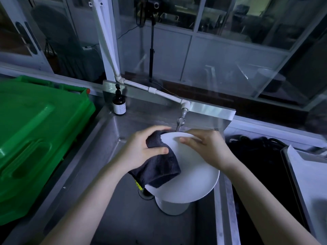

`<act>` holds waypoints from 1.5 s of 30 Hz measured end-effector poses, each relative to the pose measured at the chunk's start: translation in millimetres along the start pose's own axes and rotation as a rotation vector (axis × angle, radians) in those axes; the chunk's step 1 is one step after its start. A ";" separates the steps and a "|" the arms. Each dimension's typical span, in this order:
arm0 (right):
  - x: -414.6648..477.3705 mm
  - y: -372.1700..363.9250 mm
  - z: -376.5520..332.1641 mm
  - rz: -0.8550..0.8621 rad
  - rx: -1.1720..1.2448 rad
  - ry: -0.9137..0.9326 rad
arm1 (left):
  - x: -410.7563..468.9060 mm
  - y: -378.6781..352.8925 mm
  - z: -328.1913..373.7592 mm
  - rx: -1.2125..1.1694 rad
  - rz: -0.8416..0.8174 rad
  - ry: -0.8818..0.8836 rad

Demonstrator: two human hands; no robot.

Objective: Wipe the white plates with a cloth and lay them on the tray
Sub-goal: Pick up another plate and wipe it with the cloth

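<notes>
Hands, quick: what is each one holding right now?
Left hand: grips the dark cloth, pressed over the white plate.
Right hand: grips the white plate at its far rim, thumb on its face.

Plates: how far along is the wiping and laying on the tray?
Done: nothing sure; the visible part of the tray shows no plate clearly. In hand: the left hand presses a dark cloth on a white plate, which the right hand holds by its rim over the sink. Left: this plate must reach the tray, and another white dish waits in the sink below.
</notes>
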State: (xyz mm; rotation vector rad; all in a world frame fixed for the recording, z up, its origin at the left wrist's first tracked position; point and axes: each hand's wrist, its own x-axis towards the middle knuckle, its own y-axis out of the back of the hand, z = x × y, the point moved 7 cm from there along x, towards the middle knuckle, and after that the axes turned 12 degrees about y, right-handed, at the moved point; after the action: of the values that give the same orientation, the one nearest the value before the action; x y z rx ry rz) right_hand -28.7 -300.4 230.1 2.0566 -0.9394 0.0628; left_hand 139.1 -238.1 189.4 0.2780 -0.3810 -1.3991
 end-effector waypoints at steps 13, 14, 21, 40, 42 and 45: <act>-44.7 -4.0 44.4 0.353 0.365 -0.364 | -27.2 7.1 -65.7 -0.372 0.427 0.406; -36.5 2.1 39.5 0.259 0.323 -0.321 | -22.2 10.6 -55.9 -0.292 0.364 0.337; -9.0 -21.5 6.1 -0.124 0.033 -0.058 | -3.4 -9.6 -2.6 0.053 -0.035 0.063; -6.5 -32.7 20.1 -0.129 0.096 -0.044 | -11.2 -20.5 -24.8 0.034 0.027 0.108; -9.1 -41.3 16.6 -0.152 0.049 0.028 | -13.7 -26.4 -27.0 0.002 0.005 0.097; -22.2 -51.8 24.5 -0.190 0.066 -0.012 | -24.0 -28.6 -42.3 -0.097 0.049 0.135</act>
State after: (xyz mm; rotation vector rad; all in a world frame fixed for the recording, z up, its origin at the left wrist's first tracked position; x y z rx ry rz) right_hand -18.3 -286.4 171.2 2.2007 -0.7539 -0.0205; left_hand 128.0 -220.2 137.0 0.2803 -0.2065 -1.3377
